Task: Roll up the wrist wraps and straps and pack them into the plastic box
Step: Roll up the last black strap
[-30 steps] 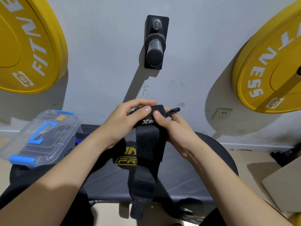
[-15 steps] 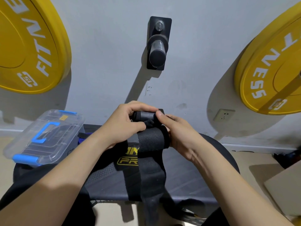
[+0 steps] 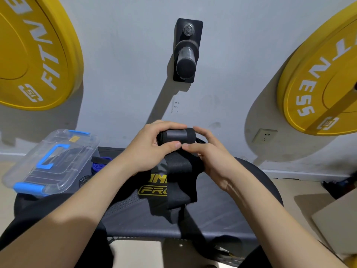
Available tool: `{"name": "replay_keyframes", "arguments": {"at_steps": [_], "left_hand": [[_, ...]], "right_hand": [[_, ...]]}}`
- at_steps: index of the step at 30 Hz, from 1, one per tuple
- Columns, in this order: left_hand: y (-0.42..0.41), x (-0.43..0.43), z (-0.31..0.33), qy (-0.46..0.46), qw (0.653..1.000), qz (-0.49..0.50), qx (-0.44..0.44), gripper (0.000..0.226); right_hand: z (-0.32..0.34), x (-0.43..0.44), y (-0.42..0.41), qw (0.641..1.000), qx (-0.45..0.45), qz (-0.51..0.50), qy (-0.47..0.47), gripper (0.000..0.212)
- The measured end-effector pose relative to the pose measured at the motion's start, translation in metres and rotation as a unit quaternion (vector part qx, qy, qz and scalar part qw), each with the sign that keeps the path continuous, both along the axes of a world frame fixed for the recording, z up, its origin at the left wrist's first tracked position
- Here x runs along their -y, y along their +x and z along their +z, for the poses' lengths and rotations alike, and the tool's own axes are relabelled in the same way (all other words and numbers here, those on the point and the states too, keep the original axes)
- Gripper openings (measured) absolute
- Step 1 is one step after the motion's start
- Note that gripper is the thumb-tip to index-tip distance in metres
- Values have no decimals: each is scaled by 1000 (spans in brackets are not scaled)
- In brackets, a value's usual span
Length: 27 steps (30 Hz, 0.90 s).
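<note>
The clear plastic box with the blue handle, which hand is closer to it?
Left. The left hand grips the black wrist wrap roll just right of the plastic box, without touching the box. The right hand holds the roll's far side, farther away.

The clear plastic box with blue latches [image 3: 51, 161] sits lidded at the bench's [image 3: 222, 215] left end, blue rolled straps [image 3: 98, 165] crowding just beside it. Right of the hanging black wrap [image 3: 177, 182], bare bench lies open; a black wall peg [image 3: 186, 60] juts out overhead.
</note>
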<state>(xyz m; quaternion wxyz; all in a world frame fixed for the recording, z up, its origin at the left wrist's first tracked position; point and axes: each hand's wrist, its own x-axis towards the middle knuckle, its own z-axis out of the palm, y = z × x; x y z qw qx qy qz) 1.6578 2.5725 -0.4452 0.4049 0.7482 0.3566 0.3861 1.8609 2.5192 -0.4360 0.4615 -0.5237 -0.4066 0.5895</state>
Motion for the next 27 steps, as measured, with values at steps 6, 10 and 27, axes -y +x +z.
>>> {"name": "replay_keyframes", "arguments": {"at_steps": [6,10,27], "left_hand": [[5,5,3,9,1000,-2,22,26],[5,5,3,-65,997,25,41,48],[3,9,10,29,997,74,12,52]], "right_hand": [[-2,-3,-2,1000,-17,8,2,37],[-5,1,-3,999,-19,-1,48,39],[-6,0,-3,998,62,22,-7,108]]}}
